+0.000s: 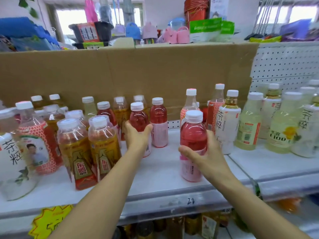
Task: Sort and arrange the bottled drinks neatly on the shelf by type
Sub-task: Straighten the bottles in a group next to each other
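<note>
On the white shelf stand many bottled drinks. My left hand grips a red drink with a pink label at mid-shelf, right beside a matching red bottle. My right hand holds another red pink-labelled bottle near the front edge, thumb in front and fingers behind. Amber drinks with gold-red labels stand at front left. White-labelled tea bottles and pale yellow drinks fill the right side.
A cardboard sheet backs the shelf, with household goods on top. A pegboard panel is at the right. More bottles sit on the shelf below. A yellow price star hangs at the front rail.
</note>
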Motion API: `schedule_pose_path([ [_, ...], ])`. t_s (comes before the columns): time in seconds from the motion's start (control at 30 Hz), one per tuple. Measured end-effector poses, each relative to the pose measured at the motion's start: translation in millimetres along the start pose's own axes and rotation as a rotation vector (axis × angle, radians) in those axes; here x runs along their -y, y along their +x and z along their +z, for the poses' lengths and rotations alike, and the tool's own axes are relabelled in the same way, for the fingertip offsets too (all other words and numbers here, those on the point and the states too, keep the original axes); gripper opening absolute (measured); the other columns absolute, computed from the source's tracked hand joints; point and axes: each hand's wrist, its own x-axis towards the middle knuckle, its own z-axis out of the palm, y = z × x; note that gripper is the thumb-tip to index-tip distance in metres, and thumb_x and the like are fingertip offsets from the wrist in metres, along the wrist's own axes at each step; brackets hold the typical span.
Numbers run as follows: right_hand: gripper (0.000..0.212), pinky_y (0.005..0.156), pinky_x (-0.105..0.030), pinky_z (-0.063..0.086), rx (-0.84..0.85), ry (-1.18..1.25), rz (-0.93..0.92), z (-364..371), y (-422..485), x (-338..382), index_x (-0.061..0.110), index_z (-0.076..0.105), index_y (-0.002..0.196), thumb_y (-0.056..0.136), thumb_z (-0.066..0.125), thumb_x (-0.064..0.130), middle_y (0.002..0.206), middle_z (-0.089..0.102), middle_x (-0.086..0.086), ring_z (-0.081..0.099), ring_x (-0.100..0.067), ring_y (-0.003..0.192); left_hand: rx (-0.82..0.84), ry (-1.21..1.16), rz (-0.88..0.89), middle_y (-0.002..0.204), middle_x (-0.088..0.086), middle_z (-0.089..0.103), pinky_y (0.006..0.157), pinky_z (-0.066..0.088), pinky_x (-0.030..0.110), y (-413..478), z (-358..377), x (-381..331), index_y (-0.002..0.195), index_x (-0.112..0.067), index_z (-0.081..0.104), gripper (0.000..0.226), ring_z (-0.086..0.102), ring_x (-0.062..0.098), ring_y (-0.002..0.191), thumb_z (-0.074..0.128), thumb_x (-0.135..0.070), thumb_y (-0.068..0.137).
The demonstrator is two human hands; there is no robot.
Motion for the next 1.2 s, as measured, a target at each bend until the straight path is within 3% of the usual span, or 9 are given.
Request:
schedule_pose_path([
  [0.13, 0.066, 0.076, -0.01, 0.044, 0.003, 0.031, -0.004, 2, -4, 3, 0.031, 0.046, 0.133, 0.077, 0.08, 0.038, 0.117, 0.061, 0.018, 0.058, 0.013, 0.099, 0.188, -0.089, 0.122, 0.121, -0.008, 0.058, 0.087, 0.04, 0.028, -44, -19, 1, 0.131, -0.028, 0.04, 0.062, 0.056, 0.013, 0.112, 0.078, -0.039, 0.083],
  [0.27, 0.064, 0.079, -0.01, 0.044, -0.02, 0.034, -0.013, 4, -8, 6, 0.037, 0.046, 0.131, 0.077, 0.08, 0.039, 0.119, 0.061, 0.02, 0.059, 0.012, 0.102, 0.325, -0.186, 0.154, 0.109, -0.018, 0.067, 0.075, 0.044, 0.014, -70, -35, -7, 0.124, -0.033, 0.053, 0.061, 0.063, -0.01, 0.095, 0.084, -0.042, 0.072],
  [0.37, 0.066, 0.093, -0.023, 0.046, -0.055, 0.013, -0.023, 3, -10, 9, 0.037, 0.046, 0.132, 0.076, 0.081, 0.041, 0.123, 0.061, 0.016, 0.059, 0.003, 0.11, 0.377, -0.229, 0.161, 0.109, -0.014, 0.072, 0.078, 0.046, 0.018, -82, -40, -11, 0.122, -0.032, 0.059, 0.059, 0.066, -0.008, 0.093, 0.085, -0.04, 0.07],
  [0.5, 0.062, 0.089, -0.023, 0.05, -0.139, 0.016, -0.075, -5, -17, 23, 0.029, 0.053, 0.127, 0.073, 0.082, 0.041, 0.115, 0.067, 0.01, 0.064, -0.001, 0.103, 0.426, -0.305, 0.166, 0.105, -0.014, 0.073, 0.073, 0.047, 0.014, -98, -47, -23, 0.121, -0.032, 0.06, 0.055, 0.067, -0.006, 0.091, 0.082, -0.041, 0.071],
  [0.6, 0.056, 0.075, -0.008, 0.047, -0.184, 0.032, -0.104, -13, -27, 35, 0.029, 0.056, 0.119, 0.07, 0.079, 0.043, 0.106, 0.069, 0.011, 0.065, 0.005, 0.092, 0.441, -0.346, 0.192, 0.101, -0.01, 0.074, 0.082, 0.051, 0.029, -112, -50, -36, 0.115, -0.03, 0.062, 0.052, 0.069, 0.003, 0.091, 0.08, -0.046, 0.068],
  [0.7, 0.058, 0.069, -0.003, 0.046, -0.233, 0.048, -0.117, -25, -40, 40, 0.027, 0.056, 0.119, 0.068, 0.079, 0.043, 0.103, 0.069, 0.011, 0.065, 0.007, 0.087, 0.483, -0.374, 0.207, 0.1, -0.01, 0.074, 0.084, 0.054, 0.035, -128, -50, -46, 0.113, -0.029, 0.063, 0.051, 0.071, 0.006, 0.09, 0.079, -0.045, 0.067],
  [0.9, 0.063, 0.072, -0.008, 0.05, -0.273, 0.053, -0.107, -65, -73, 35, 0.028, 0.055, 0.128, 0.072, 0.08, 0.043, 0.11, 0.069, 0.013, 0.065, 0.006, 0.094, 0.532, -0.364, 0.213, 0.103, -0.009, 0.074, 0.089, 0.057, 0.048, -172, -33, -54, 0.114, -0.035, 0.064, 0.047, 0.071, 0.013, 0.095, 0.08, -0.045, 0.071],
  [1.03, 0.068, 0.069, -0.004, 0.049, -0.293, 0.079, -0.089, -112, -96, 26, 0.028, 0.055, 0.129, 0.068, 0.079, 0.046, 0.108, 0.068, 0.015, 0.065, 0.008, 0.092, 0.553, -0.352, 0.186, 0.103, -0.011, 0.073, 0.089, 0.056, 0.053, -213, -3, -59, 0.113, -0.04, 0.063, 0.047, 0.071, 0.013, 0.093, 0.079, -0.05, 0.07],
  [1.2, 0.057, 0.076, -0.017, 0.048, -0.276, 0.071, -0.037, -195, -123, 9, 0.033, 0.059, 0.117, 0.066, 0.078, 0.047, 0.102, 0.07, 0.015, 0.067, 0.003, 0.091, 0.567, -0.384, 0.13, 0.099, -0.007, 0.075, 0.087, 0.057, 0.054, -278, 56, -73, 0.11, -0.035, 0.067, 0.042, 0.073, 0.017, 0.09, 0.081, -0.042, 0.072],
])
